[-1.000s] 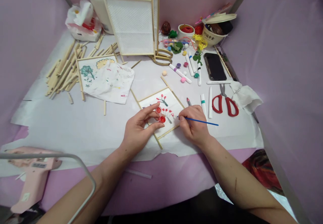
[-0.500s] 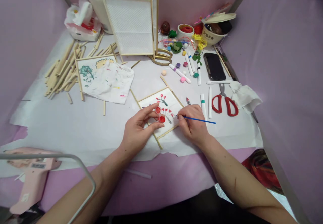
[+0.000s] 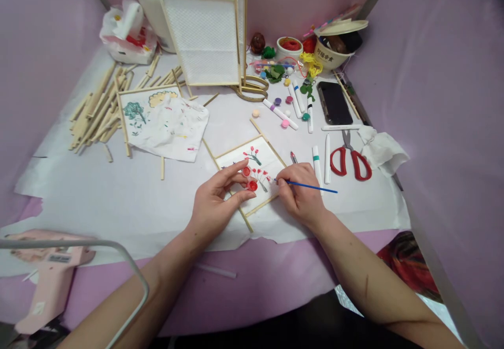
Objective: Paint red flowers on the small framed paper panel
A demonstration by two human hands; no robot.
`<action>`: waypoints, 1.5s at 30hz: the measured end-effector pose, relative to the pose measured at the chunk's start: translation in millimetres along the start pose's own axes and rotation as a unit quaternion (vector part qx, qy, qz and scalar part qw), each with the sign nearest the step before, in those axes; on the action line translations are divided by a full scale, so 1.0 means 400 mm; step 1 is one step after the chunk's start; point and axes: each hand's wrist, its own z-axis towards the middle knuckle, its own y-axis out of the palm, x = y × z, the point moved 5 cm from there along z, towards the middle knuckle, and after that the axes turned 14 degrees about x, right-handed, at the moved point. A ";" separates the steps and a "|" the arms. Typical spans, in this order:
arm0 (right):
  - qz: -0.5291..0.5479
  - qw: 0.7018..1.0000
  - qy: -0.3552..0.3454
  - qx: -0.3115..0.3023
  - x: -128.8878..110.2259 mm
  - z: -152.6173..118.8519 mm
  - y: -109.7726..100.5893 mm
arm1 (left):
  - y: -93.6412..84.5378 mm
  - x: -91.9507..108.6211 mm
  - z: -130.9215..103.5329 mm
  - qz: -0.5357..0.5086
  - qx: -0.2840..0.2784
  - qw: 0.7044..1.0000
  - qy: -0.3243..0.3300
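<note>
A white panel [image 3: 271, 152] in a frame of thin wooden sticks lies on the table before me, painted with red flowers on dark stems. Over its left side, my left hand [image 3: 220, 189] pinches a small open paint pot [image 3: 252, 186] of red paint, its red-smeared lid [image 3: 246, 171] beside it. My right hand [image 3: 301, 191] rests at the panel's right edge, fingers closed round a thin blue paintbrush [image 3: 315, 187]. The brush tip is at the flowers on the right; whether it touches the panel I cannot tell.
Red-handled scissors [image 3: 350, 162], markers [image 3: 327, 159] and a phone [image 3: 335, 103] lie to the right. A stick-framed lantern [image 3: 205, 39] stands behind. Wooden sticks [image 3: 98, 107] and a paint-stained tissue [image 3: 177, 128] lie left. A pink glue gun [image 3: 51, 281] is at front left.
Almost nothing differs. The back end of the paintbrush has shifted very slightly; both hands stay in the same place.
</note>
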 end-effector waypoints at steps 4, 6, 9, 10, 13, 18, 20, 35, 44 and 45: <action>0.000 1.000 -0.001 0.008 0.001 0.000 -0.001 | 0.001 0.000 0.001 0.000 0.000 1.000 -0.002; -0.001 1.000 -0.003 0.012 0.001 0.000 -0.001 | 0.002 0.001 0.001 0.000 0.000 1.000 -0.001; -0.005 1.000 -0.002 0.010 0.002 0.000 0.000 | 0.001 0.001 -0.001 -0.002 -0.002 1.000 -0.005; -0.006 1.000 -0.001 0.010 0.002 0.000 0.000 | 0.001 0.001 -0.001 -0.002 -0.002 1.000 -0.008; -0.002 1.000 0.002 0.017 0.003 0.000 -0.002 | 0.000 0.001 -0.001 -0.001 0.000 1.000 -0.013; -0.011 1.000 0.001 0.015 0.001 0.002 -0.002 | 0.002 0.003 0.001 -0.005 0.005 1.000 -0.010; -0.015 1.000 0.002 0.017 0.000 0.004 -0.003 | 0.002 0.002 0.002 -0.004 0.008 1.000 -0.012; -0.005 1.000 0.007 0.029 0.003 0.005 -0.009 | 0.002 0.004 0.001 -0.002 0.005 1.000 -0.008; -0.013 1.000 0.015 0.019 0.005 0.005 -0.005 | 0.003 0.007 0.000 -0.004 0.007 1.000 -0.014; -0.011 1.000 0.016 0.023 0.005 0.005 -0.006 | 0.004 0.007 0.000 -0.004 0.007 1.000 -0.013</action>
